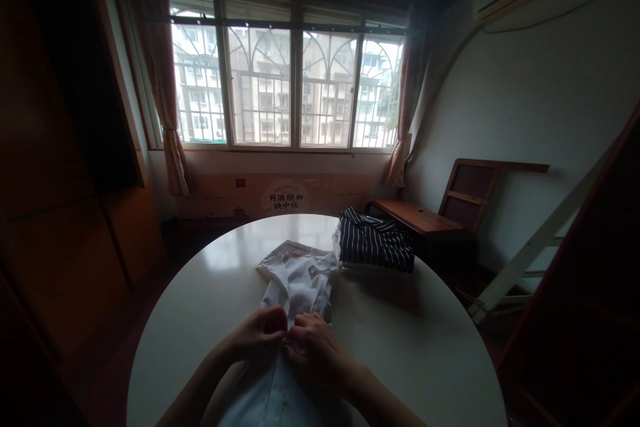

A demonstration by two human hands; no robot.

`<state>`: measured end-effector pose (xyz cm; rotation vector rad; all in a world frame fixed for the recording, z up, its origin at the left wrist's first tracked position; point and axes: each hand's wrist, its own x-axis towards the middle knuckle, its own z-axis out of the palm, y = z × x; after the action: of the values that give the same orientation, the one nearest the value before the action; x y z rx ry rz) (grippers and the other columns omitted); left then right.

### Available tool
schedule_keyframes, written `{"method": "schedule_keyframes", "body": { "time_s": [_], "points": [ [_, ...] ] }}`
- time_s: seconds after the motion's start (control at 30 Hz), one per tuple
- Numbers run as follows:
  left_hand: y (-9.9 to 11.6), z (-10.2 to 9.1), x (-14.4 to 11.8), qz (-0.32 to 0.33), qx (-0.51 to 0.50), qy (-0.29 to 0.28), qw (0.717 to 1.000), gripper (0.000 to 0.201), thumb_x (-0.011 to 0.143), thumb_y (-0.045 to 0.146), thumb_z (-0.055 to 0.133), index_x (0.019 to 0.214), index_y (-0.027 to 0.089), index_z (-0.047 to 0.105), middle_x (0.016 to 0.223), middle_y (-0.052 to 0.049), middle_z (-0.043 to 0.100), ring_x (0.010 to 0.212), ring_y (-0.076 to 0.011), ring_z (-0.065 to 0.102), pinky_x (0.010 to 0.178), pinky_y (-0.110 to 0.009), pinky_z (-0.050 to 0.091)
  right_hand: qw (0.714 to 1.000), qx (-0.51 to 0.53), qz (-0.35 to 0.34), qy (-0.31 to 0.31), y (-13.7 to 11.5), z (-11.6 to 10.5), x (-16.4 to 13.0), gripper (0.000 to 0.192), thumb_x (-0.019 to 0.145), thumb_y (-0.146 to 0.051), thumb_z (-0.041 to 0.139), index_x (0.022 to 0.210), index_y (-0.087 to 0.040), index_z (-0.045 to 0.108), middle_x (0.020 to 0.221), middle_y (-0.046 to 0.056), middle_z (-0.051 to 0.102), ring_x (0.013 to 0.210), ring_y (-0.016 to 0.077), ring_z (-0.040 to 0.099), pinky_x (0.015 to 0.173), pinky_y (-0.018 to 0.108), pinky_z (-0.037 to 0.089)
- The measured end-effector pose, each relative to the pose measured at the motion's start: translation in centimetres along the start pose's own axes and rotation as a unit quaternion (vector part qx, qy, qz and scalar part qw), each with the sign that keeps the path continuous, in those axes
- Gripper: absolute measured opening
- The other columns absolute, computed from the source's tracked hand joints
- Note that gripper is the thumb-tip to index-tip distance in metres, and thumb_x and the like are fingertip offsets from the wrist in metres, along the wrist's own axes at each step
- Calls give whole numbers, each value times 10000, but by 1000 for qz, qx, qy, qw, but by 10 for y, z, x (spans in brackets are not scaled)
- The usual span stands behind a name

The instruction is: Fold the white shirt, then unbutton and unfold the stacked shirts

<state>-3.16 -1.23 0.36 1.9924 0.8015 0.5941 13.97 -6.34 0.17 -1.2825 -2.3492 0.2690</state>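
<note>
Round white tabletop (430, 347), glossy, set before a wide barred window (287, 83). White shirt (300, 283): laid lengthwise down the tabletop's middle, collar end toward the window, lower part running off the near edge. Left hand (260, 333) and right hand (315, 343): side by side, touching, fingers curled and pinched shut on the shirt's front placket. Striped dark shirt (375, 243): folded, atop a small stack at the far right, just beside the white shirt's collar.

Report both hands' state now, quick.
Left hand: fingers closed, pinching the white shirt at its front.
Right hand: fingers closed on the same shirt, touching the left.
</note>
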Motion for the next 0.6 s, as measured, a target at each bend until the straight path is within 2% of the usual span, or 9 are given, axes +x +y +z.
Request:
{"method": "schedule_keyframes", "body": {
  "time_s": [0.23, 0.6],
  "points": [
    [1, 0, 0, -2, 0, -3, 1000, 61, 714, 188, 524, 729, 130, 515, 663, 32, 452, 614, -92, 385, 545, -207, 313, 1000, 11, -9, -19, 4, -2, 0, 92, 798, -230, 529, 756, -183, 596, 855, 20, 591, 799, 143, 531, 863, 331, 367],
    [1, 0, 0, -2, 17, -1, 1000, 50, 712, 179, 512, 720, 130, 521, 659, 29, 460, 616, -95, 385, 550, -208, 321, 999, -23, 20, -32, 0, -1, 2, 101, 804, -235, 537, 766, -171, 605, 866, 39, 606, 815, 169, 534, 866, 371, 370]
  ]
}}
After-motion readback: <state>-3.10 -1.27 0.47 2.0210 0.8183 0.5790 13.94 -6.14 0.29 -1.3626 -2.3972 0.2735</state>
